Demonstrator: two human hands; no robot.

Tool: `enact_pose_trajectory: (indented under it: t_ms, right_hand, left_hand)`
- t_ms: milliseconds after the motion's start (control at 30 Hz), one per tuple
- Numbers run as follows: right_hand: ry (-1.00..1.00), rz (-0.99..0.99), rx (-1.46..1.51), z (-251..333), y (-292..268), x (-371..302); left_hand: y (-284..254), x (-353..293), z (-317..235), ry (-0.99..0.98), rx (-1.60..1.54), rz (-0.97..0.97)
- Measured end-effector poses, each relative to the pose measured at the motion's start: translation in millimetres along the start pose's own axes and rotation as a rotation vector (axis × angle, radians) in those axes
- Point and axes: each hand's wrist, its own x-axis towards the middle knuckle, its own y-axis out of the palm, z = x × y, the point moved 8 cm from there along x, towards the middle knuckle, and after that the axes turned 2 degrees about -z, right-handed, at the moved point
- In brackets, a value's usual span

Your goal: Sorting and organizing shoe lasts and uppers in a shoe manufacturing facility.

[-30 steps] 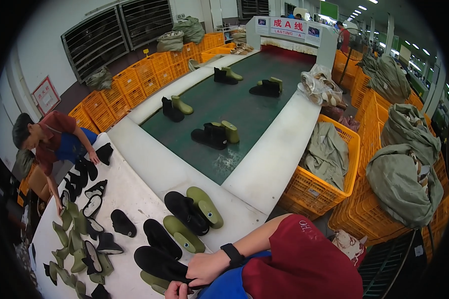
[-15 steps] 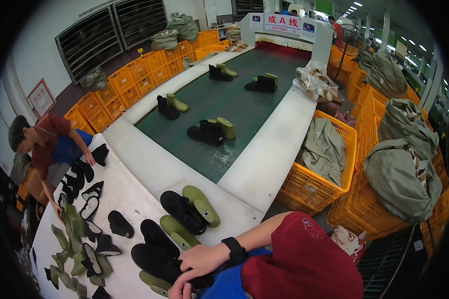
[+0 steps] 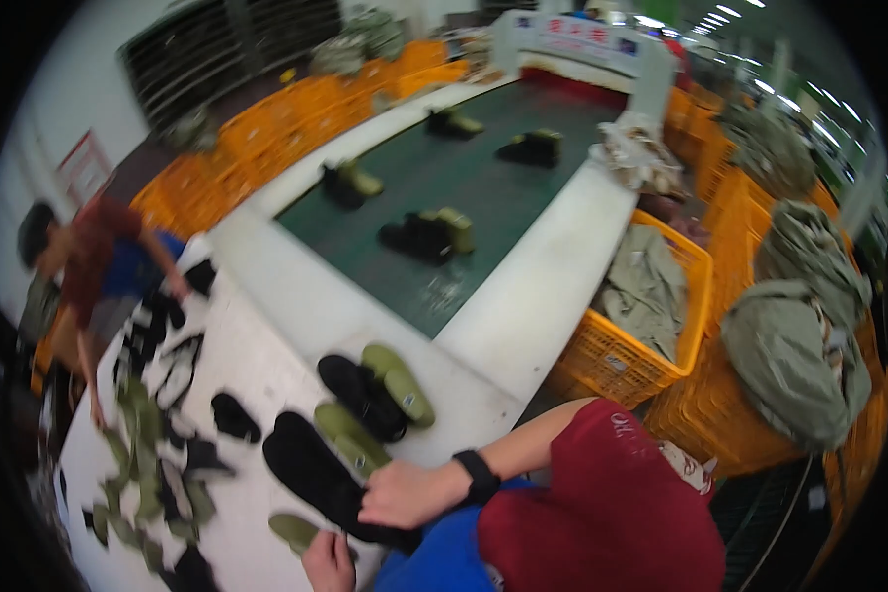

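Observation:
My right hand is closed on the shaft of a black boot upper lying sole-up on the white table, toe pointing away from me. Lower down, my left hand has its fingers curled in; motion blurs it and whatever it may hold is hidden. A green shoe last lies right beside that hand, and I cannot tell whether they touch. Past the boot rests another green last. Beyond it, a black boot lies against a further green last.
On the left, a co-worker leans over the white table, reaching among scattered black uppers and green lasts. Ahead, a green conveyor belt carries boots paired with lasts. Orange crates stand at right, some with sacks.
My hands have moved apart, the right one shifting right along the boot. Only one black boot shows by my hands, where two lay before. The view has shifted and blurred slightly.

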Motion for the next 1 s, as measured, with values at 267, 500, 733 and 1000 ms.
enact_pose_trajectory:
  t_ms: [267,500,733,1000]
  right_hand:
    - [0.181,-0.109,0.446,-37.7,-25.2,13.1]
    - [-0.132,-0.062,0.350,3.0,1.9,41.2]
    - [-0.433,0.096,0.300,46.8,47.6,65.0]
    - [-0.239,0.329,0.387,29.4,66.1,57.3]
  left_hand:
    - [-29.1,18.1,0.7,-0.137,-0.506,-0.356]
    - [-20.7,3.9,-10.0,-0.076,-0.418,-0.183]
    - [-21.9,-33.6,36.5,-0.195,-0.801,-0.452]
    - [-44.6,-109.6,171.1,-0.587,-1.092,-0.878]
